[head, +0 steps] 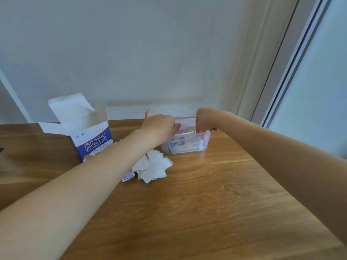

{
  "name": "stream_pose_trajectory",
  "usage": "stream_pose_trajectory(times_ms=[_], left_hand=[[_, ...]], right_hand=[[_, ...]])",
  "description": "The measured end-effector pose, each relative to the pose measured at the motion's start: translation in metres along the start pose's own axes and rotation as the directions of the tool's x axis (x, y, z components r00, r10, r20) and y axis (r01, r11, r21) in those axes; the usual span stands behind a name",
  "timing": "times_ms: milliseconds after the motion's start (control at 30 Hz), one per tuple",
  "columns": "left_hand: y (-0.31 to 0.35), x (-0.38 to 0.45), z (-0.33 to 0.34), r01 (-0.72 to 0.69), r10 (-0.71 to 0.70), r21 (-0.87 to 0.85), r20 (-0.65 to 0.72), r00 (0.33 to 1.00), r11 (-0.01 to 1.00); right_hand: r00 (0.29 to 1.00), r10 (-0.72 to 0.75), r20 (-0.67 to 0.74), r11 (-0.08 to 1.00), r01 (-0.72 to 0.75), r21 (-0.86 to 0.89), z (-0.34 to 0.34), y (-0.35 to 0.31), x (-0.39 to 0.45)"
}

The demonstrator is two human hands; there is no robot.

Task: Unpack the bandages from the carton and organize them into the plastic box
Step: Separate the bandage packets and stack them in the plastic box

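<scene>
1. Wooden surface [216, 194] ran up to a pale wall, with a window frame at the far right.
2. At the left stood the carton [90, 139], blue and white, its top flaps open and turned up. Whether any bandages remained inside could not be seen.
3. Just right of the carton, near the middle of the surface, lay a loose pile of bandages [152, 166]: flat white paper wrappers, overlapping at odd angles, one with blue print at the pile's left edge.
4. The left hand [159, 126] reached over that pile to the left end of the box, fingers curled down at its rim. Whether it gripped the rim or a bandage could not be told.
5. The box [204, 141], small and of clear plastic, sat near the wall, right of the pile. Through its front wall showed bandages already laid flat, blue print facing out.
6. The right hand [204, 121] hung over the box's right end, fingers bent downward and seemingly pinching the top edge of white wrappers standing inside.
7. The step in hand looked like settling a batch into the box. The task seemed partway done, since the pile still lay outside.
8. Next would call for gathering the loose pile, squaring the wrappers together, and sliding them in alongside the rest.
</scene>
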State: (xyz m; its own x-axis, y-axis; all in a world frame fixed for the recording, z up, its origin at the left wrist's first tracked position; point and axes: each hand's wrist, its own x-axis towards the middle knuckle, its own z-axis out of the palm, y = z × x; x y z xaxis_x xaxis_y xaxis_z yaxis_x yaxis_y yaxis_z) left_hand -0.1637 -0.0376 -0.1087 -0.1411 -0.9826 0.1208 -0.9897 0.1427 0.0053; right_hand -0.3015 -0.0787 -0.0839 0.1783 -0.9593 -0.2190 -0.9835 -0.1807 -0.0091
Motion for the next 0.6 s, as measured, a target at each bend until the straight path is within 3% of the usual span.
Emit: stream_pose_trajectory(times_ms=[233, 433, 600], left_hand=[[0.013, -0.006, 0.011, 0.034, -0.037, 0.041, 0.069, 0.997, 0.999], [0.02, -0.011, 0.01, 0.064, -0.062, -0.021, 0.075, 0.995, 0.998], [0.024, -0.011, 0.008, 0.078, -0.075, -0.025, 0.107, 0.991, 0.997]], right_hand=[[0.99, 0.03, 0.141, 0.967, -0.064, 0.248, -0.003, 0.005, 0.003], [0.964, -0.014, 0.267, 0.973, -0.049, 0.226, 0.015, 0.001, -0.002], [0.973, 0.019, 0.231, 0.969, -0.075, 0.237, 0.015, 0.002, -0.003]])
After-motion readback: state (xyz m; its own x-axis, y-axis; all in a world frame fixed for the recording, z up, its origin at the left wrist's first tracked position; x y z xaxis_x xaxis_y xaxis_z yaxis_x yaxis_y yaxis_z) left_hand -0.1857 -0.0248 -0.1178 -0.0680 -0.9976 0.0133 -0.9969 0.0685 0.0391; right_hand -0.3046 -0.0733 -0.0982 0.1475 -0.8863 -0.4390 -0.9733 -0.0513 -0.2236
